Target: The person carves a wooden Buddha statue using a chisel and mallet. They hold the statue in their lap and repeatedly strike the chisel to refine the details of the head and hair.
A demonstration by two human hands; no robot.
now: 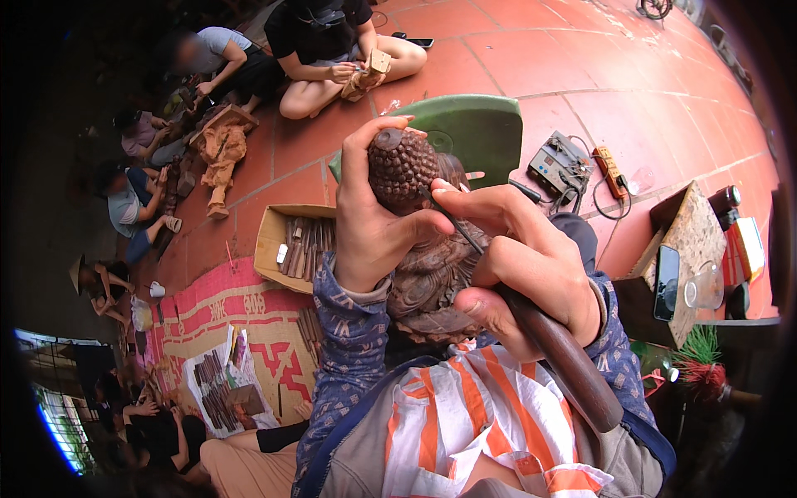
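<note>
A dark brown carved wooden statue (436,278) stands in front of me, its head (400,168) covered with small round knobs like curls. My left hand (365,220) is wrapped round the side and back of the head, with the thumb across its lower part. My right hand (540,257) grips a carving chisel (573,365) by its long dark wooden handle. The thin metal blade points up and left at the side of the head, where my right index finger presses close to the tip. My fingers hide the exact contact point.
A carton of chisels (270,249) and a patterned mat (207,311) with more tools lie left. Behind the statue is a green plastic piece (486,124). Right are a grey control box (560,166), power strip (610,172) and phone (666,282). Several people sit far left.
</note>
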